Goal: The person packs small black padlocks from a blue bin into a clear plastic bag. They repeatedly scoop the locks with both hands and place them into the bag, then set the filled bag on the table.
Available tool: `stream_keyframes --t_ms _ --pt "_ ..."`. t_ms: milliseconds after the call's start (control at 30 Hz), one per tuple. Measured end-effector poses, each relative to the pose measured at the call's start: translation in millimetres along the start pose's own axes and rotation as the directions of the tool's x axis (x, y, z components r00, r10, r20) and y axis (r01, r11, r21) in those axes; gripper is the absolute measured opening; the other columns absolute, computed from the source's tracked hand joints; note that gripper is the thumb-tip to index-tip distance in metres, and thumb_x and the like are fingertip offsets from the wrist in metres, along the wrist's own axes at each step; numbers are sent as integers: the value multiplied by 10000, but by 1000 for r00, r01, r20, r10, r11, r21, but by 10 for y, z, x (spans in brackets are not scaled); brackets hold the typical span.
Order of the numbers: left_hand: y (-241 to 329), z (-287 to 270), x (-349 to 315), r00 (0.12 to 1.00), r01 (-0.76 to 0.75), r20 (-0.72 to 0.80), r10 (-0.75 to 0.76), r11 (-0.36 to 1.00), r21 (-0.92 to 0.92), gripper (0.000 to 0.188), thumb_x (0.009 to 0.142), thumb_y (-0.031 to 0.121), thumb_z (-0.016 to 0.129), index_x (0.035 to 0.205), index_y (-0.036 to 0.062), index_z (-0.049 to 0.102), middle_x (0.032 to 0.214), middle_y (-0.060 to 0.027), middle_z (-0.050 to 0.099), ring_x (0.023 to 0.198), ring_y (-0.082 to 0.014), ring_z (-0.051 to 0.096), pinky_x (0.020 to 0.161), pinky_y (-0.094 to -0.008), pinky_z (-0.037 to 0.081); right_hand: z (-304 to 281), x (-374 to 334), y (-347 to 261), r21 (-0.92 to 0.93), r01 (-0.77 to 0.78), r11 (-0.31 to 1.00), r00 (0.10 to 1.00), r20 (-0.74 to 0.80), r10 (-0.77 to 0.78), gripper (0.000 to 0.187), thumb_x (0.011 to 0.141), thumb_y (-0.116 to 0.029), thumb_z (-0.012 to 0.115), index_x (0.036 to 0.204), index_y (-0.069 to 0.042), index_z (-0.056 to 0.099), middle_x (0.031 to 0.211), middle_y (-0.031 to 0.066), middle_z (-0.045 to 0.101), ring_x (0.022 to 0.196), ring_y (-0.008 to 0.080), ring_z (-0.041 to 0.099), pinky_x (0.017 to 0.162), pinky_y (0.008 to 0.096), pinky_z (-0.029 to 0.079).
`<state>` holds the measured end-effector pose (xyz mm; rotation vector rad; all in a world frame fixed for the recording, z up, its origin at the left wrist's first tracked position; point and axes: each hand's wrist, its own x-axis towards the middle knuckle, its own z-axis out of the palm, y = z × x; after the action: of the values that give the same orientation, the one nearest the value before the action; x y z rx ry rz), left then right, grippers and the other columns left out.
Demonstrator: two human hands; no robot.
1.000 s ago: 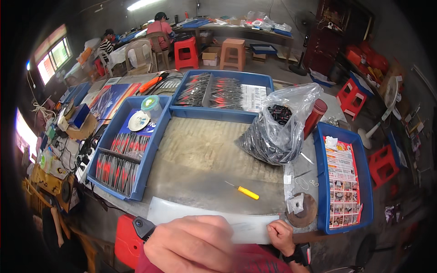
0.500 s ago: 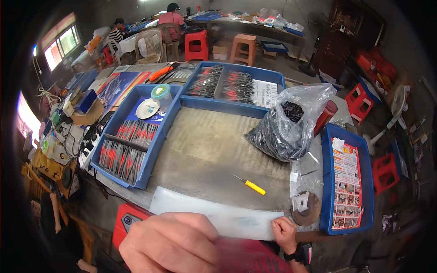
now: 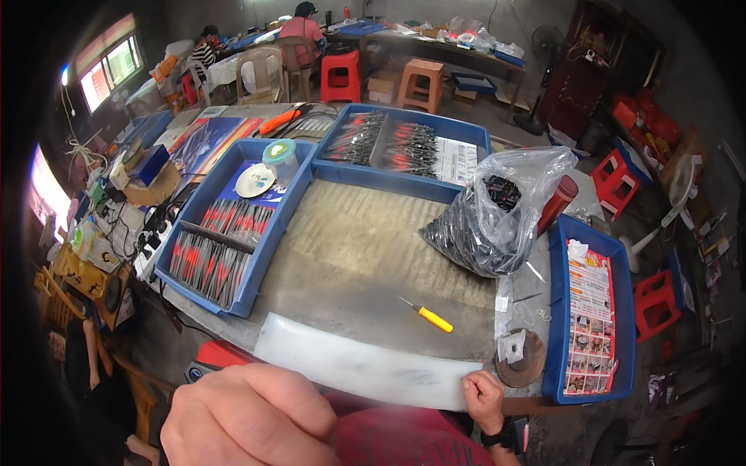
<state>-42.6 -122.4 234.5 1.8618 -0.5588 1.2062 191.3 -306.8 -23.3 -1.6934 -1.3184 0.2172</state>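
Observation:
My left hand (image 3: 249, 415) looms large at the lower left, raised close to the camera. Its fingers are curled closed, and whatever they may hold is hidden. My right hand (image 3: 483, 392), a dark band on its wrist, is closed at the right end of a whitish translucent strip (image 3: 365, 363) along the table's near edge. Anything inside that fist cannot be made out. Beyond the strip lies a screwdriver (image 3: 435, 319) with a yellow handle and thin shaft. Farther back at the right stands an open clear plastic bag (image 3: 486, 233) full of small black parts.
Blue trays at the left (image 3: 256, 287) and back (image 3: 373, 177) hold rows of black-and-red slender pieces. A lidded tub (image 3: 278, 159) and white dish (image 3: 255, 180) sit in the left one. Another blue tray (image 3: 556, 311) and a round wooden disc (image 3: 522, 374) are at the right.
My left hand has moved left and slightly down, still closed. My right hand stays at the strip's right end. The view has shifted slightly.

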Motion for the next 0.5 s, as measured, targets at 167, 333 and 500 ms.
stream_keyframes --t_ms 167,333,500 --pt "19 -30 -1 999 -21 46 21 1000 4 232 896 287 575 1099 186 623 763 -2 581 672 -156 524 609 -297 377 -4 9 -16 -8 -16 1000 1000 2 16 70 794 -45 622 760 9 594 700 111 590 592 239 561 544 315 433" --pt "64 -16 -34 1000 -4 15 4 1000 10 269 891 321 580 1132 206 617 828 5 569 716 -143 520 617 -283 367 1 11 -21 11 -6 1000 1000 -4 6 65 797 -43 620 764 6 595 700 108 587 586 234 549 542 313 427" --pt "79 1 -49 1000 9 -5 -9 1000 3 313 882 363 584 1158 218 615 845 15 555 740 -135 512 613 -277 356 -2 23 -41 8 -23 1000 1000 0 23 63 796 -39 618 767 9 591 697 108 582 589 231 543 545 309 424"
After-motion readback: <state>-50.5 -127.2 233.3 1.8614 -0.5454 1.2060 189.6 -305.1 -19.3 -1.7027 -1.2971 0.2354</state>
